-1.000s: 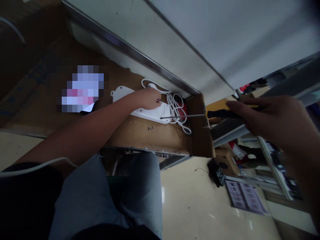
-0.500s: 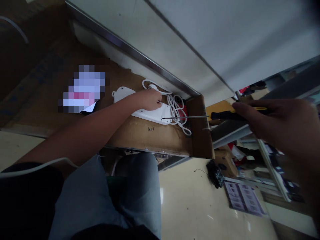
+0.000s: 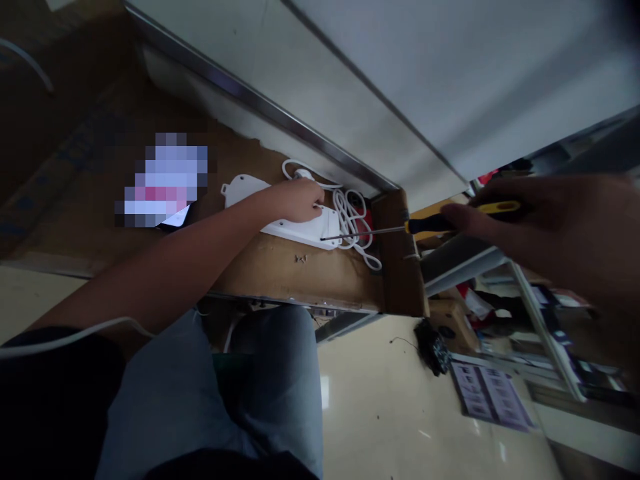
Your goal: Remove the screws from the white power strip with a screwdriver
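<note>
A white power strip point(image 3: 300, 229) lies underside up on brown cardboard, its long body partly covered by my left forearm. My left hand point(image 3: 300, 199) is closed over it, with curled fingers pressing near its right half. My right hand point(image 3: 530, 227) grips the yellow and dark handle of a long screwdriver point(image 3: 390, 231). The thin shaft runs left, across the cardboard wall, and its tip meets a hole near the strip's right end. Beside the strip's near edge sit several small screws point(image 3: 301, 259). Its white cord point(image 3: 353, 217) is coiled at the right end.
A lit phone point(image 3: 173, 183), its screen pixelated, lies to the left. The cardboard tray's upright wall point(image 3: 403, 260) stands under the screwdriver shaft. A pale panel point(image 3: 350, 113) rises behind. Something red point(image 3: 367, 223) sits behind the cord. Shelves and boxes point(image 3: 453, 323) are at right.
My right hand has shifted up and slightly left, and the screwdriver handle has turned, showing more yellow. The tip stays at the hole. My left hand holds its place on the strip.
</note>
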